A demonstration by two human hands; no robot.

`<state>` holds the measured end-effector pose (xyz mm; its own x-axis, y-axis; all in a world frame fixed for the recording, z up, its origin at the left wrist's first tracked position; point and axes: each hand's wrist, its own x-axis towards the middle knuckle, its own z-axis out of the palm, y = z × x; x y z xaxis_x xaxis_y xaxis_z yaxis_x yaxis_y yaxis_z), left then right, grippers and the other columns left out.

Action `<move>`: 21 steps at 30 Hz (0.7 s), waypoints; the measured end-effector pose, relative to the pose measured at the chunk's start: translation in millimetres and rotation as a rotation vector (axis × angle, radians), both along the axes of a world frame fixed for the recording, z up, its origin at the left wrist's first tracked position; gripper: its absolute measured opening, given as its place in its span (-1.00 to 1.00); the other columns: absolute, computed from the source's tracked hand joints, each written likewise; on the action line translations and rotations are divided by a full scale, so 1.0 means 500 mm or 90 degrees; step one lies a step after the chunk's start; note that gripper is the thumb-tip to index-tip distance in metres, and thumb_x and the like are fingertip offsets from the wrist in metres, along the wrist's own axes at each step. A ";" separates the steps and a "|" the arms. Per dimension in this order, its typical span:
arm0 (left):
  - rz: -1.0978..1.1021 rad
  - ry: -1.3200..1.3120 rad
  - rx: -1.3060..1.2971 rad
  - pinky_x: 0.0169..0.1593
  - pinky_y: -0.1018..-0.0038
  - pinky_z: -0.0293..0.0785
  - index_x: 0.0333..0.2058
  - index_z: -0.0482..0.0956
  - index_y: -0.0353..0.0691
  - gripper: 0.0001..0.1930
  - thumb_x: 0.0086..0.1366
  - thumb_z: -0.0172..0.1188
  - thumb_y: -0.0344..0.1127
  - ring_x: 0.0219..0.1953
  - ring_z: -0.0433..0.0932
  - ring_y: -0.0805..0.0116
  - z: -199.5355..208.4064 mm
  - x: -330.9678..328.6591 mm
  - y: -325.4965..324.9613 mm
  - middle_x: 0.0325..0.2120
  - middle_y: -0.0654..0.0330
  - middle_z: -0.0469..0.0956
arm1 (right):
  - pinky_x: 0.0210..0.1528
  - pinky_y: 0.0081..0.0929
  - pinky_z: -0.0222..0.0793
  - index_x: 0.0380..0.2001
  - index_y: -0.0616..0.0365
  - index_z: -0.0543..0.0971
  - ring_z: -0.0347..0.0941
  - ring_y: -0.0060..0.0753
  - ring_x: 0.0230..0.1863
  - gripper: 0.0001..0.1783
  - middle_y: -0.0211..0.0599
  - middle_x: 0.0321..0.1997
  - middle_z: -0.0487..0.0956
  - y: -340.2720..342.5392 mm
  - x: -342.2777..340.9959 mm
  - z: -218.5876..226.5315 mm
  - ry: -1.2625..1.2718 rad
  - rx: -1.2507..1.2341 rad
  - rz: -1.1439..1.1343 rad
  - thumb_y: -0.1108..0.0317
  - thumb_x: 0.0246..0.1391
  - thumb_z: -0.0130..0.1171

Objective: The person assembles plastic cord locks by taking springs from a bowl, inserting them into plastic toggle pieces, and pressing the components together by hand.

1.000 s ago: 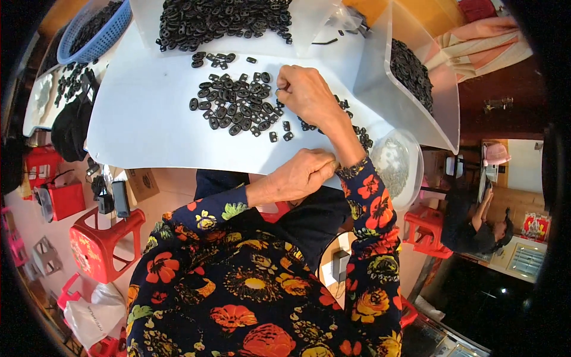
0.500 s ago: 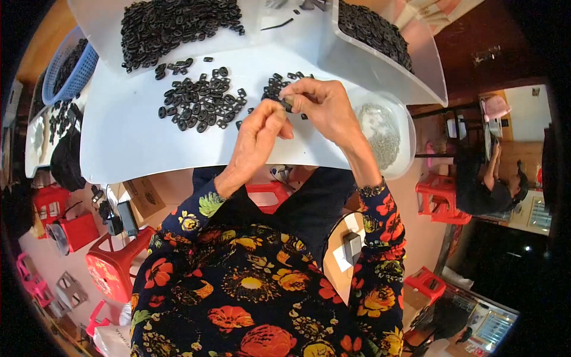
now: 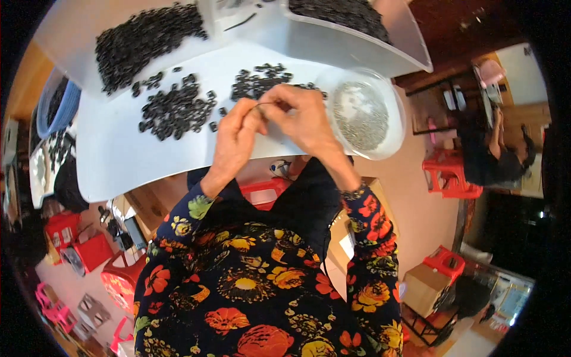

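Note:
My left hand [image 3: 235, 134] and my right hand [image 3: 304, 122] meet over the near part of the white table [image 3: 137, 160]. Their fingertips are pinched together on a small black piece [image 3: 262, 106], mostly covered by the fingers. Beyond my hands lies a heap of small black oval plastic parts [image 3: 262, 77], partly hidden by my right hand. A second heap of the same parts [image 3: 177, 112] is to the left. Beside my right hand stands a round clear dish [image 3: 398, 122] holding many tiny silvery metal pieces [image 3: 363, 132].
Two clear plastic bins of black parts stand at the back, one left [image 3: 65, 41] and one right [image 3: 363, 50]. A blue basket [image 3: 66, 107] is at the far left. Red stools [image 3: 443, 172] stand on the floor, and another person [image 3: 491, 143] sits at the right.
My hands have come together, the right moving left to the left hand's fingertips. My view has shifted and turned, so the table's things appear further left.

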<state>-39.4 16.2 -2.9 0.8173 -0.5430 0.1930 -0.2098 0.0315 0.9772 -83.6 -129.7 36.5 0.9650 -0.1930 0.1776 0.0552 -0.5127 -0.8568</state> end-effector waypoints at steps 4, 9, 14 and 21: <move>0.022 0.018 -0.002 -0.28 0.61 0.36 -0.29 0.47 -0.33 -0.84 0.34 -0.07 -0.39 -0.44 0.42 0.57 0.010 -0.008 0.000 -0.54 0.29 0.49 | -0.46 -0.51 0.38 -0.45 0.25 0.56 0.48 -0.37 -0.56 -0.92 -0.20 -0.54 0.54 0.018 -0.008 -0.011 -0.119 -0.054 -0.037 0.45 -0.03 0.18; -0.049 0.090 0.005 -0.24 0.62 0.36 -0.37 0.47 -0.34 -0.86 0.30 -0.05 -0.44 -0.41 0.44 0.57 0.007 -0.008 -0.003 -0.54 0.27 0.50 | -0.49 -0.29 0.38 -0.52 0.25 0.54 0.48 -0.05 -0.55 -0.88 -0.07 -0.55 0.53 -0.007 -0.046 0.029 -0.111 -0.034 -0.079 0.42 -0.03 0.12; -0.028 0.152 -0.039 -0.21 0.59 0.37 -0.37 0.48 -0.33 -0.88 0.29 -0.03 -0.45 -0.40 0.47 0.53 -0.004 -0.004 -0.001 -0.57 0.25 0.50 | -0.44 -0.50 0.40 -0.39 0.25 0.58 0.49 -0.31 -0.56 -0.89 -0.15 -0.51 0.58 -0.178 -0.090 0.053 -0.008 -0.271 -0.163 0.45 -0.01 0.15; -0.026 0.111 0.014 -0.22 0.58 0.36 -0.38 0.47 -0.32 -0.87 0.29 -0.04 -0.43 -0.41 0.44 0.53 -0.002 -0.006 -0.006 -0.54 0.25 0.49 | -0.24 -0.26 0.44 -0.38 0.21 0.60 0.52 -0.03 -0.35 -0.85 -0.06 -0.38 0.58 -0.310 -0.132 0.007 0.045 -0.384 -0.173 0.51 -0.09 0.11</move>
<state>-42.5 13.4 -3.9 0.8145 -0.5789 0.0383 -0.0361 0.0153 0.9992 -149.4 -284.7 39.8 0.9093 -0.3179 0.2686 -0.1897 -0.8910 -0.4125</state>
